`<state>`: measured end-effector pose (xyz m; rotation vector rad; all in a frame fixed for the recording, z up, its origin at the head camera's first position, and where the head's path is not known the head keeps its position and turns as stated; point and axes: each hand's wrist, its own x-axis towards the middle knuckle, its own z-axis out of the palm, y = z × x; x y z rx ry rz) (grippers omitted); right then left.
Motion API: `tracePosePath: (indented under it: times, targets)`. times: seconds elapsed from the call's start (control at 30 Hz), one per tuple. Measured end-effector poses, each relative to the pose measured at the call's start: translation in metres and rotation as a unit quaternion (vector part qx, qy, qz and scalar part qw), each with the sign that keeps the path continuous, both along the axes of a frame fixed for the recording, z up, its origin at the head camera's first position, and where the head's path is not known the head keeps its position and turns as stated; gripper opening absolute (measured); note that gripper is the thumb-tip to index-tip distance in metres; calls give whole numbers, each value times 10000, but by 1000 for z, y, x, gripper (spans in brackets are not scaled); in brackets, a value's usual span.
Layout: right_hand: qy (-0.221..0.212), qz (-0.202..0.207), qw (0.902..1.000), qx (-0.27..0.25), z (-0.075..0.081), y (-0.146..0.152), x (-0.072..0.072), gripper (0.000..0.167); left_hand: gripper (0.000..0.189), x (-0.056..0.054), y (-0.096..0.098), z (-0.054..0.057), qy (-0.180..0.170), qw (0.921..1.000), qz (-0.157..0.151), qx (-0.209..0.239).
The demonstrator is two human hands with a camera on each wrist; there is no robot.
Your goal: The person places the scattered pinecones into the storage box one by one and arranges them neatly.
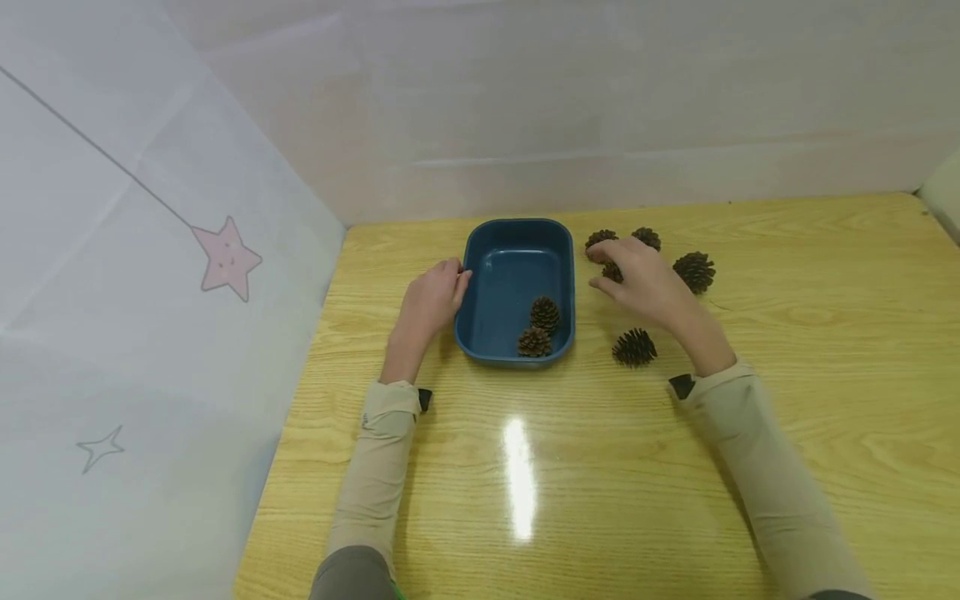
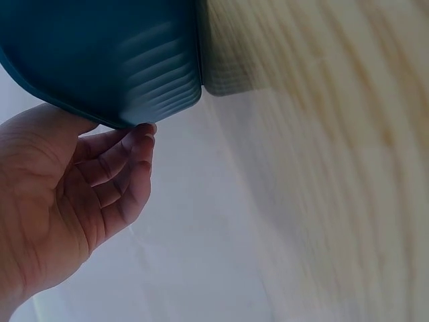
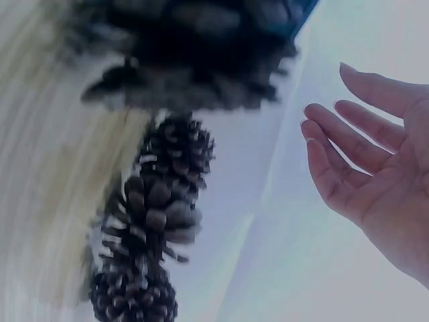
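My left hand (image 1: 432, 298) pinches the left rim of a dark blue rectangular dish (image 1: 471, 342); in the left wrist view, its thumb goes over the rim and the fingers (image 2: 127, 178) rest along the outside. Two brown pine cones, one (image 1: 544, 314) behind the other (image 1: 534, 342), lie in the dish's near right corner. To the right of the dish, my right hand (image 1: 643, 279) hovers over a pine cone (image 1: 612, 272), thumb and fingers apart. The right wrist view has that hand (image 3: 375, 147) holding nothing, with several pine cones (image 3: 157, 215) beyond.
More pine cones lie around the right hand: two behind it (image 1: 601, 239) (image 1: 646, 239), one to its right (image 1: 694, 272) and one nearer the front (image 1: 634, 347). The wooden table (image 1: 825, 333) meets a pale covered wall (image 1: 637, 100) at the back and another at left.
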<state>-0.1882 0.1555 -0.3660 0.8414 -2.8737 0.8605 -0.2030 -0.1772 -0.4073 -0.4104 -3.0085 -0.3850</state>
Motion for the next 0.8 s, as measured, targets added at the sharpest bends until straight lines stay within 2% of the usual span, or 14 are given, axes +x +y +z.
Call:
tracePosePath:
  times: [0.23, 0.37, 0.53, 0.8]
  targets:
    - [-328, -383, 9985, -210, 4, 20, -5, 50, 31, 0, 1, 0, -98, 9999, 1, 133]
    - [-372, -497, 9979, -178, 5, 27, -8, 53, 30, -1, 1, -1, -132, 9998, 23, 178]
    - [-386, -525, 9978, -152, 4, 28, -11, 53, 31, -1, 0, -1, -137, 9996, 35, 244]
    - [-495, -369, 9981, -59, -8, 29, -19, 53, 31, -1, -1, -1, -158, 9996, 29, 247]
